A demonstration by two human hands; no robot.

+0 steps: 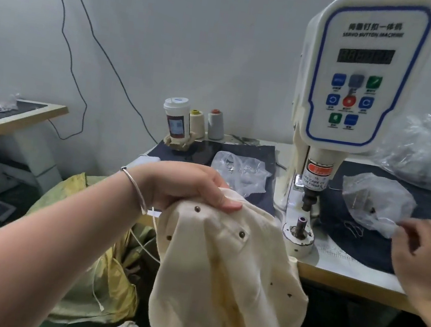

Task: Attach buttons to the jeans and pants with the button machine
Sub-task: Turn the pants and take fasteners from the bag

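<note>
Cream pants (pixel 226 275) hang off the table's front edge, with dark metal buttons (pixel 242 234) set near the waistband. My left hand (pixel 189 187) grips the top of the pants just left of the white button machine (pixel 359 81). The machine's lower die (pixel 300 225) stands bare under the punch (pixel 308 198). To the right, my right hand (pixel 424 262) hovers over the table with fingers loosely curled, its fingertips at a clear plastic bag (pixel 375 202) of small parts. It holds nothing that I can see.
Dark denim cloth (pixel 357 247) covers the table (pixel 344 281). A second clear bag (pixel 241 169) lies left of the machine. A cup (pixel 176 119) and two thread cones (pixel 215 124) stand at the back. A yellow-green sack (pixel 83 269) sits on the floor; another table (pixel 15 118) stands at left.
</note>
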